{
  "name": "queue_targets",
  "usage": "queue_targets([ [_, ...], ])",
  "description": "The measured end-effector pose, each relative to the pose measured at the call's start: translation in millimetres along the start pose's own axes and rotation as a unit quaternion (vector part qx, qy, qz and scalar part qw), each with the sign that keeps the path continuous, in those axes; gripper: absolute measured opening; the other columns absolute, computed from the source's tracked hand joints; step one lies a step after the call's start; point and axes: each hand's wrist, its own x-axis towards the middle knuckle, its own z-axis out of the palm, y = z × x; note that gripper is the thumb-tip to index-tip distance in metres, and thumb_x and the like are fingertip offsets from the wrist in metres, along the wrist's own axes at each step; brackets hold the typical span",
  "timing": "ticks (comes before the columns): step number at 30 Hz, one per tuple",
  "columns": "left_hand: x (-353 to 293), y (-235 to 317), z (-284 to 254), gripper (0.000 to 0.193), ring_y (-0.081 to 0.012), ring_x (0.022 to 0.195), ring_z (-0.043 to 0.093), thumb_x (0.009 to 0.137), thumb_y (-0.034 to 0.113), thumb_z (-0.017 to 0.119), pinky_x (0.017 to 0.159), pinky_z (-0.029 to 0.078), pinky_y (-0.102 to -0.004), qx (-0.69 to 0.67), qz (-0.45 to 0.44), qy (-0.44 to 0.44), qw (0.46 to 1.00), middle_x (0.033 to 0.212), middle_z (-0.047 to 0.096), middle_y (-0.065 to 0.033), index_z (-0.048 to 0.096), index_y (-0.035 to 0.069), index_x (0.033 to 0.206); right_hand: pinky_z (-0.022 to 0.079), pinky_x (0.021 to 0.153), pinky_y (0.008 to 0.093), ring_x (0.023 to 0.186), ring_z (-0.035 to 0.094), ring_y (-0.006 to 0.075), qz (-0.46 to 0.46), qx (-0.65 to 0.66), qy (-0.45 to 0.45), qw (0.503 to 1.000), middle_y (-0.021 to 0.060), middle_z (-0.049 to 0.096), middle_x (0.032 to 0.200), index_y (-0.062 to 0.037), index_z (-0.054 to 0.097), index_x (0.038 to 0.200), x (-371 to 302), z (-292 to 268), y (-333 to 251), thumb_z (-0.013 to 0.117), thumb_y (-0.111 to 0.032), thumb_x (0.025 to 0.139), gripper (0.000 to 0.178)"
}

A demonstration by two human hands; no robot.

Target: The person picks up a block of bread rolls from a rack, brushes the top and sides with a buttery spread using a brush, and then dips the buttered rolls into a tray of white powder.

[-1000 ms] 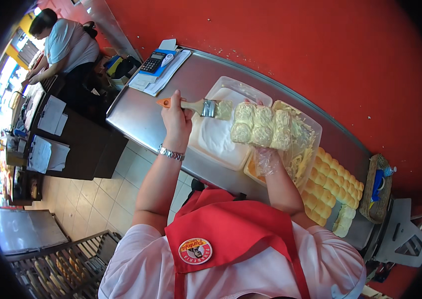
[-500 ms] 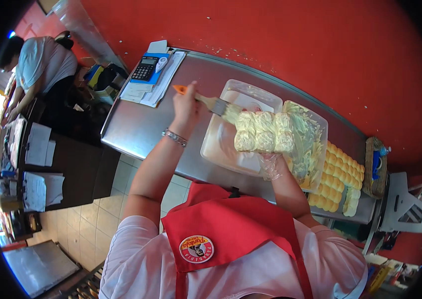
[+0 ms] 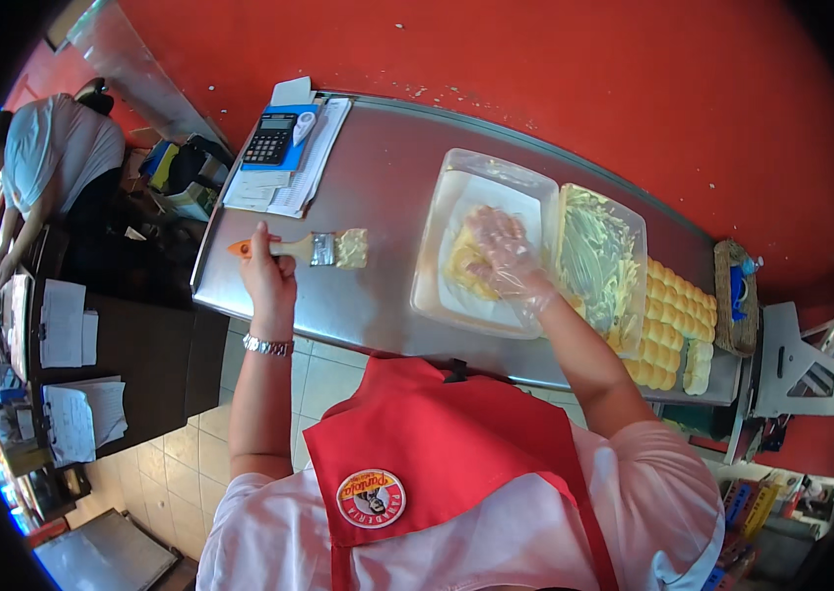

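My left hand (image 3: 267, 272) grips the orange handle of a flat pastry brush (image 3: 323, 248), whose buttery bristles hover over the bare steel counter (image 3: 378, 197), left of the tray. My right hand (image 3: 502, 252), in a thin clear plastic glove, rests palm down on pale yellow bread rolls (image 3: 464, 273) inside a clear plastic tray (image 3: 447, 207). Beside that tray on the right sits a clear tub (image 3: 599, 258) smeared with yellow butter.
A sheet of golden rolls (image 3: 668, 325) lies at the counter's right end, by a woven basket (image 3: 734, 295). A calculator (image 3: 269, 138) and papers (image 3: 299, 172) sit at the far left corner. Another person (image 3: 53, 158) works at a dark table to the left. A red wall backs the counter.
My left hand has drawn the brush leftward off the rolls, out over the bare counter. My gloved right hand has moved from the tray's near edge onto the rolls.
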Motion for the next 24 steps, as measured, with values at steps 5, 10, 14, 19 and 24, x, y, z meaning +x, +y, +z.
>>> queue_targets([
  [5,1.3,23.6,-46.7,0.032,-0.006,0.037,0.031,0.094,0.028,0.062,0.035,0.019,-0.0228,-0.018,0.032,0.027,0.999,0.053,0.041,0.0019,0.051,0.006,0.074,0.02,0.114,0.0531,0.14,0.025,0.0418,0.026,0.044,0.016,0.999,0.0251,0.028,0.151,0.0004,0.03,0.146,-1.2,-7.0,-23.3,0.06,-0.046,0.086,0.081],
  [10,-12.6,10.6,-65.0,0.021,-0.0054,0.055,0.042,0.095,0.03,0.061,0.048,0.033,-0.0217,0.02,0.049,0.048,0.997,0.069,0.048,0.0049,0.052,0.016,0.082,0.025,0.113,0.0529,0.136,0.032,0.0444,-0.019,0.081,0.066,0.994,0.03,0.037,0.143,0.0051,0.036,0.14,-14.1,55.0,-31.1,0.067,-0.026,0.082,0.072],
  [14,-25.5,25.2,-48.9,0.02,-0.0078,0.049,0.043,0.091,0.027,0.066,0.043,0.032,-0.0234,0.024,0.039,0.049,0.998,0.068,0.052,0.0014,0.053,0.013,0.083,0.023,0.115,0.0511,0.136,0.031,0.0448,-0.042,0.103,0.076,0.991,0.0282,0.034,0.146,0.0038,0.028,0.144,-31.8,52.5,9.4,0.065,-0.015,0.081,0.075],
  [19,-39.5,38.9,-69.1,0.024,-0.0068,0.042,0.037,0.091,0.024,0.066,0.038,0.023,-0.0235,-0.034,0.041,0.061,0.997,0.064,0.051,0.0002,0.054,0.008,0.078,0.02,0.117,0.0495,0.139,0.026,0.0435,-0.033,0.057,0.063,0.996,0.0277,0.028,0.149,0.0004,0.02,0.148,-35.7,73.4,-16.9,0.066,-0.013,0.082,0.082],
  [24,-60.5,45.0,-88.6,0.026,-0.006,0.04,0.036,0.091,0.024,0.066,0.037,0.023,-0.0236,-0.008,0.082,0.1,0.992,0.061,0.049,0.0008,0.054,0.007,0.076,0.027,0.115,0.0494,0.137,0.029,0.0452,-0.007,0.123,0.01,0.992,0.028,0.028,0.148,0.0016,0.028,0.144,-28.0,41.5,-13.2,0.069,-0.016,0.082,0.077],
])
